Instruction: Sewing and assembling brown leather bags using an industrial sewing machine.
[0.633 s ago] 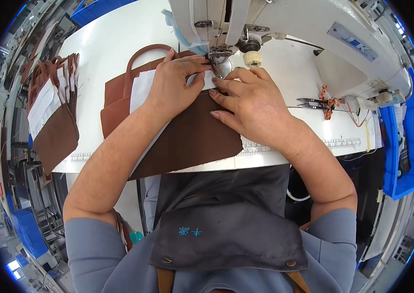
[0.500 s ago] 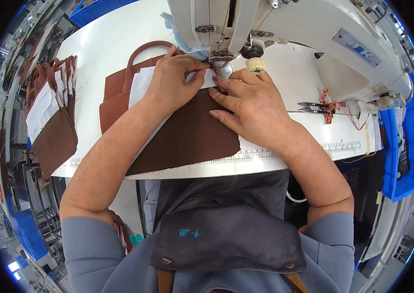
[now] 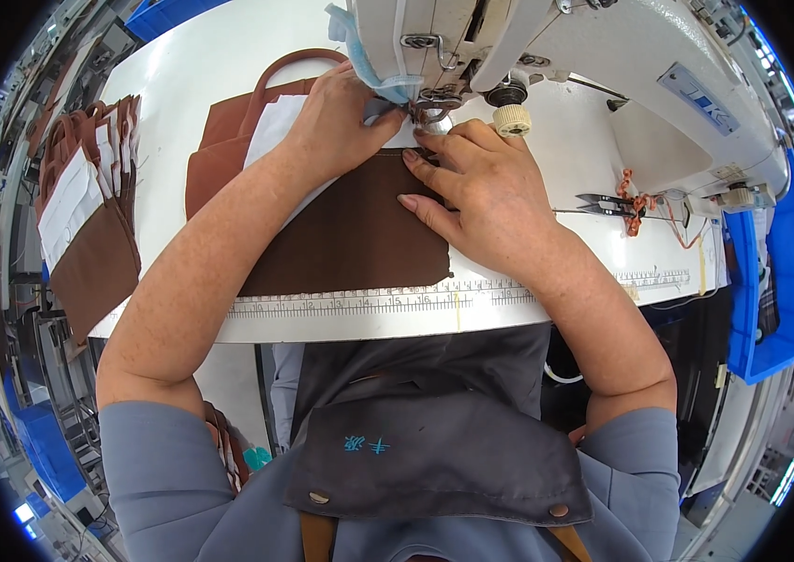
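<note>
At the needle of a white sewing machine, my left hand rests over the upper part of a brown bag piece, fingers and thumb apart, some fingertips hidden by the machine. My right hand lies open, its fingertips on the dark brown panel just right of the presser foot. Beneath that panel is a white layer, with reddish-brown fabric and a looped handle behind it. A light blue strip hangs on the machine.
A stack of similar brown pieces lies at the table's left. Black snips and orange cord lie to my right. Blue bins stand at the right edge and back left. A printed ruler runs along the front edge.
Both hands and the bag piece have moved away from me toward the back of the table, exposing more ruler along the front edge. My left hand's fingers reach further behind the machine head.
</note>
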`<act>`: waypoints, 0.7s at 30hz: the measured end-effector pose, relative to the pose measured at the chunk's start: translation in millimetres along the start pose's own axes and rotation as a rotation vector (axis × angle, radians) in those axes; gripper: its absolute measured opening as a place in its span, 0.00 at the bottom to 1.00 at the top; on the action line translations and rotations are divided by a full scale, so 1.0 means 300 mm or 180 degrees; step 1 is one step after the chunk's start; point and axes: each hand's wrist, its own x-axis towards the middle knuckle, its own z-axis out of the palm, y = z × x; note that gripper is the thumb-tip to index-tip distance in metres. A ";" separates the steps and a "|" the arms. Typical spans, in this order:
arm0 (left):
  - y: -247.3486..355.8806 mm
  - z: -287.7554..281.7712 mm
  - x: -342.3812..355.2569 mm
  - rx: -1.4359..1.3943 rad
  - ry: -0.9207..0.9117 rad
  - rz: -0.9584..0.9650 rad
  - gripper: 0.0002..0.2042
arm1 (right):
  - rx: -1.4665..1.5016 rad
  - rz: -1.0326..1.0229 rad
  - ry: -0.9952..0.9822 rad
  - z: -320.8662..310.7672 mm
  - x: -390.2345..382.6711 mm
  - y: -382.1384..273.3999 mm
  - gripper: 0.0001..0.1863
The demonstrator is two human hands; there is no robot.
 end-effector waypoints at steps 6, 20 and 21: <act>-0.029 0.020 -0.019 0.0078 -0.0027 0.0025 0.13 | -0.0091 -0.0074 -0.0037 -0.011 0.000 -0.009 0.20; -0.025 0.011 -0.020 0.0363 -0.0165 0.0067 0.14 | -0.0077 -0.0176 0.0023 0.001 0.001 -0.001 0.20; -0.026 0.014 -0.020 0.0417 -0.0074 0.0131 0.14 | -0.0094 -0.0195 0.0040 -0.001 0.002 0.001 0.20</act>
